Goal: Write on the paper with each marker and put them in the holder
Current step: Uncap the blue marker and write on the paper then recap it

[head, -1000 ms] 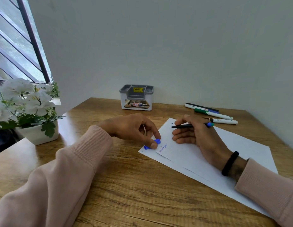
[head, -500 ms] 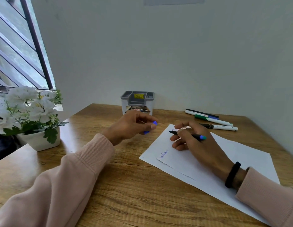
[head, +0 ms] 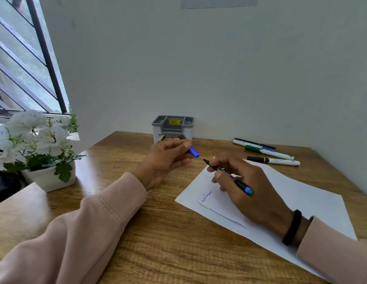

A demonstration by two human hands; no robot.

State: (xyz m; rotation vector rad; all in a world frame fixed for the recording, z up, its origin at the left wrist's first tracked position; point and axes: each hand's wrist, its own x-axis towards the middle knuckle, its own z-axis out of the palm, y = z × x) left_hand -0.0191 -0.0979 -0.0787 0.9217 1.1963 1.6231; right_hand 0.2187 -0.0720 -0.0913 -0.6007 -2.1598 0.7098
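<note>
Left hand [head: 166,158] has lifted off the wooden desk [head: 158,242], fingers pinched on the small blue plastic cap [head: 193,152], now raised near the tip of the slim black marker with a blue end [head: 227,174]. Right hand [head: 246,187], fingers wrapped around that marker, has tilted it up off the white paper sheet [head: 301,199], blue writing done. Likely recapping next; the grey plastic holder [head: 172,128] waits by the wall, three markers [head: 268,153] untouched.

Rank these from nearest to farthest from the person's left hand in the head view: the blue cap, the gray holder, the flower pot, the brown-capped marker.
1. Blue cap: pinched in the left hand.
2. Gray holder: just behind the hand, by the wall.
3. Flower pot: far left.
4. Brown-capped marker: far right, beyond the paper.
</note>
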